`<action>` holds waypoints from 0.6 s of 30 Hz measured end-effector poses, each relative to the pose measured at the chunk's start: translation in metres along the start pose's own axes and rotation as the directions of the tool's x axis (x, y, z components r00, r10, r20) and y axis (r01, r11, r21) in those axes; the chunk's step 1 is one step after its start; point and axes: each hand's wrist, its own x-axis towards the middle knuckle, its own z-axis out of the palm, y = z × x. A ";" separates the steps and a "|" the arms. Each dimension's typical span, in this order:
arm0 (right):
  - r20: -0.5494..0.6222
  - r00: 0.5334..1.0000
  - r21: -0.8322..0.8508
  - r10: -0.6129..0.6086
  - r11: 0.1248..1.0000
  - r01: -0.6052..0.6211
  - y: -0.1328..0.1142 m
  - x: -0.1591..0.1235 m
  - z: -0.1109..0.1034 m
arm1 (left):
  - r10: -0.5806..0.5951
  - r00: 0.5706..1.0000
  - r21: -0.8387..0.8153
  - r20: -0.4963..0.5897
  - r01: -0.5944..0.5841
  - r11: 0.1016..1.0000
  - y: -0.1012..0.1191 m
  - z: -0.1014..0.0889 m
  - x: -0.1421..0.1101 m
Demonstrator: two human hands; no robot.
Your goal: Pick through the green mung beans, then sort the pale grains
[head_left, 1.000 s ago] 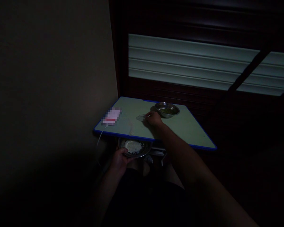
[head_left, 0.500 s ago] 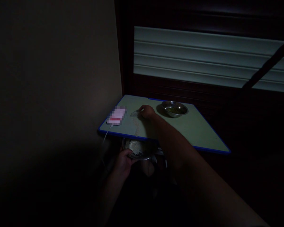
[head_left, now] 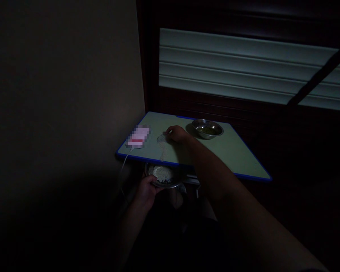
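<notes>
Under the table's front edge, my left hand grips the rim of a shiny metal bowl, thumb on top. Pale grains, perhaps rice, lie in it along with something dark. Above the tabletop, my right hand pinches a thin, see-through piece, its exact kind too dim to make out. A streak of pale grains runs from that piece toward the front edge, above the bowl. The table edge hides the bowl's far side.
The pale table has a blue rim. At its back stands a second metal bowl with greenish contents. A pink blurred device, likely a phone, lies at left with a white cable. A wall borders the left side.
The view has shifted slightly. The see-through piece has turned a little and shows a rounder face at the head of the grain streak. Both hands keep their grips.
</notes>
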 end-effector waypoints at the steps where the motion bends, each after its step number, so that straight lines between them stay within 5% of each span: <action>1: 0.003 1.000 -0.009 -0.005 1.000 0.005 0.000 -0.002 -0.001 | 0.000 1.000 0.004 -0.002 0.000 1.000 0.000 0.000 0.000; 18: -0.030 0.999 -0.014 0.021 1.000 -0.021 0.013 -0.037 -0.006 | 0.000 1.000 0.017 0.001 0.000 1.000 -0.002 0.007 0.002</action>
